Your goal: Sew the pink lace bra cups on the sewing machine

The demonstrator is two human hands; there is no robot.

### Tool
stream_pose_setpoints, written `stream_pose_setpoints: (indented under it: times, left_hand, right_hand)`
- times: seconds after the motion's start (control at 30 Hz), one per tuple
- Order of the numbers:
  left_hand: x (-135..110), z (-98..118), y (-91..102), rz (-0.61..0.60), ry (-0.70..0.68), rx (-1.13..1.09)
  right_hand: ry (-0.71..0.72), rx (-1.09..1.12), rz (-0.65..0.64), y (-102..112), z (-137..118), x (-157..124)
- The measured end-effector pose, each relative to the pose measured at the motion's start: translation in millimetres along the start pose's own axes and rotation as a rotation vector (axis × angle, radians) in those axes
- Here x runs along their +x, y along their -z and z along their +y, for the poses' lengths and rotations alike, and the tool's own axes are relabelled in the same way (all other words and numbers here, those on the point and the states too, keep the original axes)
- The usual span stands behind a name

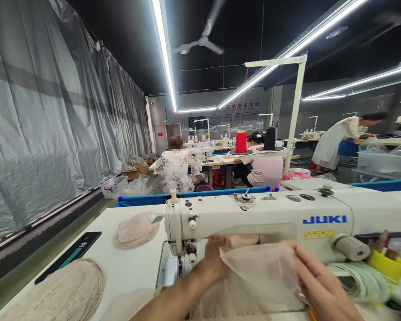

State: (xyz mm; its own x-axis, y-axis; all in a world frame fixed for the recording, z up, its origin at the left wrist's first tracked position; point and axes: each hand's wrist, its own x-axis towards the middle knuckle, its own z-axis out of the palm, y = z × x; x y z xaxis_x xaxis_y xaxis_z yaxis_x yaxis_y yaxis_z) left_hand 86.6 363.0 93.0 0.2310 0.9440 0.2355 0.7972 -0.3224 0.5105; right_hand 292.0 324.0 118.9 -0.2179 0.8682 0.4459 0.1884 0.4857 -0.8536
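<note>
Beside the needle head (174,225), my left hand (216,255) meets sheer cloth (260,269) (finger closure hidden, can't tell) — cloth raised between hands, right hand (321,281) pinching its edge. Looks like positioning to me; next calls for aligning edges.

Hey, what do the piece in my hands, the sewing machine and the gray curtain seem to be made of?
Held piece: thin, sheer, pale cloth, perhaps synthetic; it looks translucent and softly draped.
Sewing machine: probably painted metal, smooth and off-white with a soft sheen, though plastic parts are possible.
Curtain: silvery cloth or coated sheeting, judging by its folds and shiny creases.
</note>
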Motion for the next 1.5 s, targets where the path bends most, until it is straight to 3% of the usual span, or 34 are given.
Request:
stream_pose_setpoints:
  times: [0.1,0.2,0.27,0.37,0.47,0.57,0.73,0.83,1.03,1.13,1.5]
  left_hand:
    - [-18.3,20.5,13.5,-0.013,-0.015,-0.176]
    - [-53.8,53.6,28.7,-0.058,-0.08,-0.418]
    - [-81.9,75.6,39.4,-0.148,-0.121,-0.751]
    - [-121.9,95.4,54.7,-0.159,0.051,-0.872]
    - [-157.9,93.9,67.8,-0.125,0.221,-0.814]
    - [-193.3,80.9,76.7,-0.172,0.238,-0.952]
    - [-239.8,66.6,77.6,-0.15,0.366,-1.24]
    - [-254.9,61.7,73.9,-0.113,0.386,-1.307]
    - [-269.2,54.6,73.8,-0.304,0.47,-1.029]
    - [-273.7,52.1,78.9,-0.348,0.492,-1.023]
    - [-282.1,34.1,87.1,-0.302,0.496,-1.025]
  right_hand:
    - [-0.172,0.197,-0.042,11.1,-32.6,-3.2]
    - [-0.14,0.136,-0.162,9.9,-57.7,-3.9]
    - [-0.106,0.073,-0.244,4.9,-71.6,-8.7]
    - [-0.083,-0.002,-0.336,-4.0,-89.2,-24.5]
    - [-0.093,-0.212,-0.508,-11.3,-101.4,-46.3]
    - [-0.117,-0.42,-0.712,-23.6,-105.5,-65.8]
    - [-0.055,-0.22,-0.709,-67.5,-98.9,-90.2]
    - [-0.083,-0.202,-0.728,-89.7,-97.1,-101.4]
    - [-0.117,-0.168,-0.747,-104.2,-96.7,-103.2]
    - [-0.135,-0.117,-0.767,-107.7,-93.2,-102.0]
    - [-0.2,0.015,-0.804,-123.6,-84.2,-99.6]
